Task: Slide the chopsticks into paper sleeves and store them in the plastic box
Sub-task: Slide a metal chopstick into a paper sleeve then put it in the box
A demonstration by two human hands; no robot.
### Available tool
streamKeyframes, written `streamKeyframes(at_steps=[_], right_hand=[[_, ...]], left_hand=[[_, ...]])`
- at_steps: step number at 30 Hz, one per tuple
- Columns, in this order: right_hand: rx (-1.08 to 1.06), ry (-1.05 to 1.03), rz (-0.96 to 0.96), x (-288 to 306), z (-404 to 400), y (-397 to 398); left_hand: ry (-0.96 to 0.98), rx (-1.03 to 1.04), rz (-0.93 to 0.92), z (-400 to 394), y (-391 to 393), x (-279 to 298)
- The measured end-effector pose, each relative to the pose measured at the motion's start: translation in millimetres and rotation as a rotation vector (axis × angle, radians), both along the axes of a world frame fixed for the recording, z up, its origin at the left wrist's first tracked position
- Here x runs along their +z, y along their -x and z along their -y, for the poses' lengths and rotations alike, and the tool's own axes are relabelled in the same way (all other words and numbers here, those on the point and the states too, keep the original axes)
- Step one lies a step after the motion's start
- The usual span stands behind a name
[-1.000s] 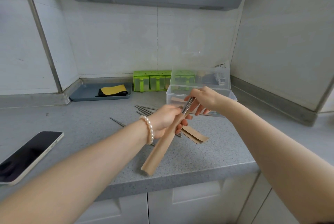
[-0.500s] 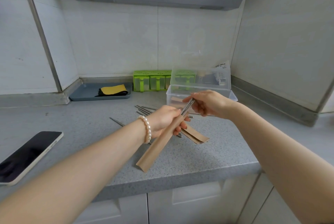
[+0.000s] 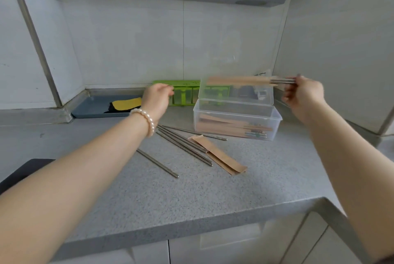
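My right hand (image 3: 302,93) pinches the metal ends of a sleeved chopstick pair (image 3: 241,80), held level above the clear plastic box (image 3: 275,123). The box stands open with its lid up, and several sleeved pairs lie inside it. My left hand (image 3: 156,98), with a pearl bracelet on the wrist, hovers empty to the left of the box, fingers loosely bent. Several bare metal chopsticks (image 3: 183,144) lie on the counter below it. Beside them lies an empty brown paper sleeve (image 3: 219,155).
A green spice rack (image 3: 181,93) stands against the back wall behind the box. A grey tray (image 3: 93,108) with a yellow and black cloth sits at the back left. A dark phone (image 3: 23,171) lies at the left. The counter's front edge runs close below.
My left hand let go of the sleeve and drew back to the left. My right hand carried the sleeved pair up and to the right, over the box. The view tilted.
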State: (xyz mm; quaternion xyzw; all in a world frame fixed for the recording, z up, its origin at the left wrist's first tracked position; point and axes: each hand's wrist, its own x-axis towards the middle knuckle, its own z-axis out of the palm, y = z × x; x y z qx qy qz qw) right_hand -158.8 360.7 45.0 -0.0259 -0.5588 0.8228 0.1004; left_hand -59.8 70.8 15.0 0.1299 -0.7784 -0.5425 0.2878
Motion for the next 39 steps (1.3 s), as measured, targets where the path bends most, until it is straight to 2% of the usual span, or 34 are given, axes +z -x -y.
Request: streamKeyframes(at_steps=[3, 6, 10, 21, 27, 31, 34, 37, 39], right_hand=[[-0.247, -0.200, 0.070, -20.6, -11.1, 14.9], [-0.317, -0.332, 0.144, -36.8, -3.5, 26.2], [-0.249, -0.364, 0.227, -43.0, 8.3, 36.8], [-0.033, -0.186, 0.355, -43.1, 29.1, 46.4], [0.110, -0.376, 0.277, -40.5, 40.1, 47.2], [0.107, -0.690, 0.039, -43.0, 47.6, 27.8], [0.404, -1.100, -0.089, -53.3, 62.3, -1.1], [0.653, -1.482, 0.010, -71.0, 76.2, -17.6], [0.739, -1.594, 0.153, -82.3, 81.4, -23.3]], left_hand=[[-0.020, -0.083, 0.162, 13.6, -1.2, -24.6], [0.182, -0.185, 0.300, 6.0, -1.1, -45.7], [0.323, -0.334, 0.377, -7.8, -1.2, -53.9], [0.248, -0.397, 0.410, -12.1, -3.9, -61.7], [0.245, -0.380, 0.418, -8.6, -7.4, -61.8], [0.252, -0.374, 0.422, -11.2, -8.7, -62.9], [0.255, -0.393, 0.430, -16.0, -10.5, -63.6], [0.267, -0.413, 0.435, -19.8, -13.5, -64.3], [0.275, -0.421, 0.438, -20.3, -15.8, -64.2]])
